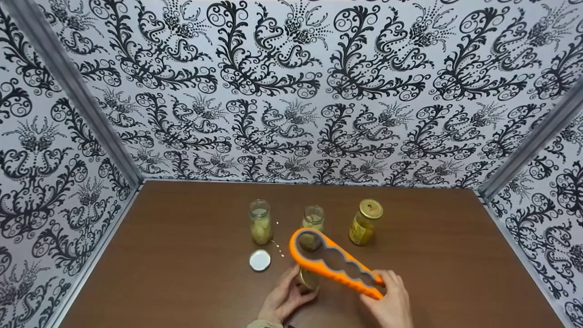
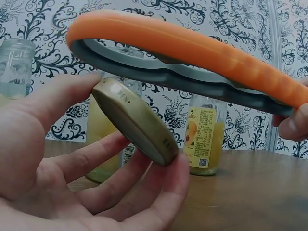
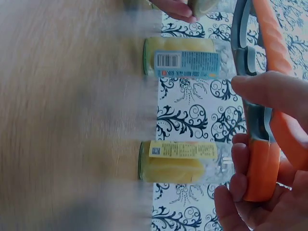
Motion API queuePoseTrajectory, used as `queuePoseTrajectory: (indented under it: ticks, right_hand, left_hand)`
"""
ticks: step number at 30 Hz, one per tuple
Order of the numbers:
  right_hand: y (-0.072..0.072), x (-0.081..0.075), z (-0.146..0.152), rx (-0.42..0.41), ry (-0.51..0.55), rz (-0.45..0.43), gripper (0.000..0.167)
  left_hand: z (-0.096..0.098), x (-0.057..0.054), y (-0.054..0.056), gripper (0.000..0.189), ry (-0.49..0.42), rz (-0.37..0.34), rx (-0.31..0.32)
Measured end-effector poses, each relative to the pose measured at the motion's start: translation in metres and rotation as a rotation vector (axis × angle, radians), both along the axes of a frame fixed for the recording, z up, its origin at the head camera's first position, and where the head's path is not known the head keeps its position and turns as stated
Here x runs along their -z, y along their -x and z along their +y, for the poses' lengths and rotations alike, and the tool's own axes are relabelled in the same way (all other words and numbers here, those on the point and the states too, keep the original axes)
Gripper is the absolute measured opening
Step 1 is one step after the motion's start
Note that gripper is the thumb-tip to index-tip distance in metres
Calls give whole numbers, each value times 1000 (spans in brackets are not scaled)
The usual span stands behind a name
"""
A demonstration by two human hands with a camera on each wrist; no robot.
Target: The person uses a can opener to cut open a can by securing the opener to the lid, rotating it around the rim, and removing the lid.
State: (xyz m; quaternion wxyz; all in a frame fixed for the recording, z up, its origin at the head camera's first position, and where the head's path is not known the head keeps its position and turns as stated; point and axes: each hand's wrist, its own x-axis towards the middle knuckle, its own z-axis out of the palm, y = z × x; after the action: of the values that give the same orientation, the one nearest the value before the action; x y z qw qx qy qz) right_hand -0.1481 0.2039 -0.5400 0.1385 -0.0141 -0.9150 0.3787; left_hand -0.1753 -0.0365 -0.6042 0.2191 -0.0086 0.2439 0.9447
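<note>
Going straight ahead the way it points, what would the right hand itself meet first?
Probably the gold-lidded jar, which stands ahead of the right hand; the hand's height is unclear, so it might pass over.

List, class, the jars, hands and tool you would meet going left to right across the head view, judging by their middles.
Open glass jar, left hand, second open glass jar, orange jar opener, gold-lidded, yellow-labelled glass jar, right hand.

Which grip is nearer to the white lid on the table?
Left. The left grip is close to the white lid, toward its near right side; the right grip, holding the orange tool, is much farther right.
</note>
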Motion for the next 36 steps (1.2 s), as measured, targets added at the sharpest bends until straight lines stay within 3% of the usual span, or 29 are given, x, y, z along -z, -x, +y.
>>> queuePoseTrajectory:
  ticks: [10,14,17,21,28,36]
  right_hand:
    - [-4,6,13,52,-13,91,42]
    - [-7,10,17,57,-14,118,42]
    - [-10,15,20,60,-24,152,44]
    - [-14,20,20,78,-25,165,46]
    - [-17,22,25,113,-28,105,43]
    - [-19,23,28,146,-36,99,42]
  left_hand:
    - [6,-8,12,17,246,-52,-87]
    - [9,-12,17,9,360,-7,-122]
    - [13,-14,20,8,478,57,-152]
    - [18,-14,23,21,695,148,-211]
    - [27,-22,29,25,1020,385,-319]
    - [32,-26,39,37,1661,703,-514]
